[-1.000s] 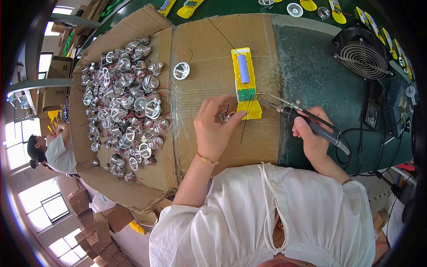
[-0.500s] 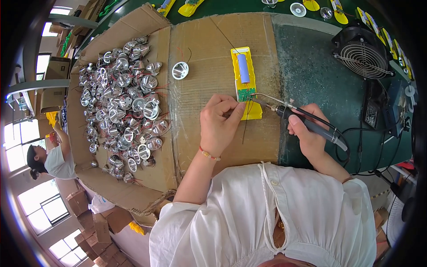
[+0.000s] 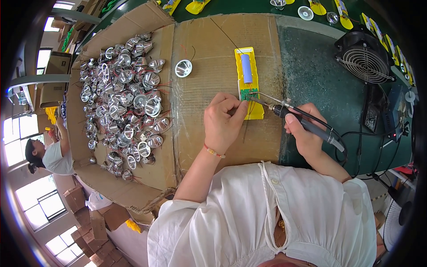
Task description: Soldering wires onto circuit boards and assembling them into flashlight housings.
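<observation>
- The yellow tray (image 3: 249, 82) lies lengthwise on the cardboard sheet (image 3: 209, 66) covering the counter (image 3: 311, 71), a blue battery (image 3: 246, 68) seated in it and a small green circuit board (image 3: 246, 94) just below.
- The soldering iron (image 3: 293, 116), held off to the right a second ago, has swung in; its tip now meets the circuit board, a sign that a joint is being made.
- The right hand (image 3: 307, 133) is clamped around the iron's black handle, cable trailing toward the counter's edge.
- The left hand (image 3: 222, 122) has slid up to the tray's lower end, fingers pinched together on what looks like a thin wire.
- One loose silver reflector (image 3: 183, 68) sits well apart on the cardboard.
- A heap of wired reflectors (image 3: 122, 98) fills the open box to the left; a black fan (image 3: 362, 55) stands to the right.
</observation>
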`<action>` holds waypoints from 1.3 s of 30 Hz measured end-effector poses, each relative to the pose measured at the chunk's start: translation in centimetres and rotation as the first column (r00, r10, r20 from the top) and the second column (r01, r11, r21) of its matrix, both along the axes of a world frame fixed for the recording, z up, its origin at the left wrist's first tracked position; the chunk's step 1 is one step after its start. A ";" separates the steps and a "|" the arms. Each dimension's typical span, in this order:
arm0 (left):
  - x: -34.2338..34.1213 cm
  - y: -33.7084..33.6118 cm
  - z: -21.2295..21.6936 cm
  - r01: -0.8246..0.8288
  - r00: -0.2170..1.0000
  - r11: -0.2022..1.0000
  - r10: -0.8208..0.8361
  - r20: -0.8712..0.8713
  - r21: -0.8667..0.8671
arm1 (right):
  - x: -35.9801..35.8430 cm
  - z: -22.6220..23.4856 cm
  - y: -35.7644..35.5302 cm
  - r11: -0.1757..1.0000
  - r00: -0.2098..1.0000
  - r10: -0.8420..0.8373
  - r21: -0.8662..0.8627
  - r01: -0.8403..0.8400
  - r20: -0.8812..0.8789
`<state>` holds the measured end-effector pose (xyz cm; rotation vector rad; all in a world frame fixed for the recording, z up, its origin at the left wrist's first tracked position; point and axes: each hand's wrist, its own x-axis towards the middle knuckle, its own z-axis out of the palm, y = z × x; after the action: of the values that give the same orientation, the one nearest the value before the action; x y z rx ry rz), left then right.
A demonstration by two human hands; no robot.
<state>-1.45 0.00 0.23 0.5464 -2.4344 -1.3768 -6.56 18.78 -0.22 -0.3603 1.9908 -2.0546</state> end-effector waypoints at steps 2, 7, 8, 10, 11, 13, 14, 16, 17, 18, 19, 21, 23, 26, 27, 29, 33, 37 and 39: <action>0.1 0.0 0.0 -0.002 1.000 1.000 0.002 0.000 0.006 | 0.2 0.4 0.1 1.000 0.998 -0.009 -0.026 0.010 0.059; 0.0 -0.3 -0.2 0.011 1.000 1.000 -0.011 0.011 0.021 | 0.1 0.8 0.5 0.997 0.998 -0.045 -0.061 0.048 0.047; 0.0 -0.3 -0.2 0.011 1.000 1.000 -0.011 0.010 0.019 | 0.0 0.7 0.4 0.998 0.998 -0.033 -0.055 0.037 0.059; 0.1 -0.4 -0.1 0.009 1.000 1.000 -0.009 0.009 0.025 | 0.1 0.6 0.3 0.999 0.998 -0.003 -0.054 0.007 0.058; 0.1 -0.3 -0.1 0.010 1.000 1.000 -0.010 0.008 0.023 | 0.1 0.5 0.3 0.998 0.998 0.027 -0.050 -0.024 0.057; 0.0 -0.2 0.1 0.010 1.000 1.000 -0.010 -0.001 0.016 | 0.0 0.8 0.5 0.999 0.999 0.017 -0.052 -0.014 0.049; 0.0 -0.1 0.4 0.013 1.000 1.000 -0.013 -0.005 0.013 | -0.1 1.0 0.7 0.997 0.998 -0.020 -0.069 0.024 0.063; 0.3 -0.2 0.8 0.019 0.999 0.999 -0.020 0.049 0.027 | -0.3 0.9 1.1 0.991 0.995 -0.069 -0.111 0.077 0.074; 0.4 -0.2 1.1 -0.071 0.994 0.977 0.053 0.092 0.201 | -0.4 0.6 1.4 0.990 0.995 -0.072 -0.119 0.080 0.070; 0.6 -0.2 1.3 -0.163 0.982 0.917 0.116 0.147 0.365 | -0.5 0.1 1.7 0.990 0.993 -0.086 -0.101 0.094 0.076; 0.6 -0.7 1.0 -0.136 0.984 0.911 0.080 0.157 0.389 | -0.6 0.0 2.5 0.990 0.991 -0.115 -0.072 0.120 0.067; 0.5 -1.5 0.3 0.138 0.928 0.988 -0.105 0.357 -0.069 | -1.0 -1.2 3.1 0.987 0.985 -0.151 -0.049 0.155 0.080; -1.7 -1.5 1.7 0.210 0.904 0.955 -0.109 0.413 -0.210 | -1.1 -0.8 3.9 0.981 0.979 -0.193 -0.014 0.194 0.065; -8.9 -2.5 2.8 0.224 0.957 0.900 -0.130 0.260 -0.375 | -1.6 -1.0 4.0 0.963 0.963 -0.268 -0.010 0.268 -0.038; -12.1 -3.3 3.2 0.203 0.957 0.880 -0.086 0.278 -0.429 | -1.8 -1.5 3.5 0.959 0.957 -0.283 0.002 0.283 -0.060; -18.0 -5.4 2.9 0.102 0.963 0.906 0.014 0.268 -0.411 | -2.0 -2.1 2.6 0.955 0.954 -0.296 0.020 0.297 -0.040; -25.1 -7.8 1.7 -0.084 0.994 0.817 0.105 0.005 -0.571 | -2.1 -2.9 3.0 0.960 0.960 -0.280 -0.009 0.280 -0.018; -27.4 -11.0 1.4 -0.155 0.967 0.685 0.254 0.035 -0.712 | -1.7 -2.7 4.1 0.966 0.965 -0.245 0.063 0.251 -0.090; -27.6 -15.7 -0.8 0.138 0.943 0.762 0.093 0.318 -0.632 | -1.2 -3.3 3.7 0.973 0.968 -0.227 0.027 0.231 -0.103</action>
<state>-29.08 -15.73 -0.57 0.5925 -2.9566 -0.3657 -7.76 22.47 -3.50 -0.2380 2.2211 -2.1678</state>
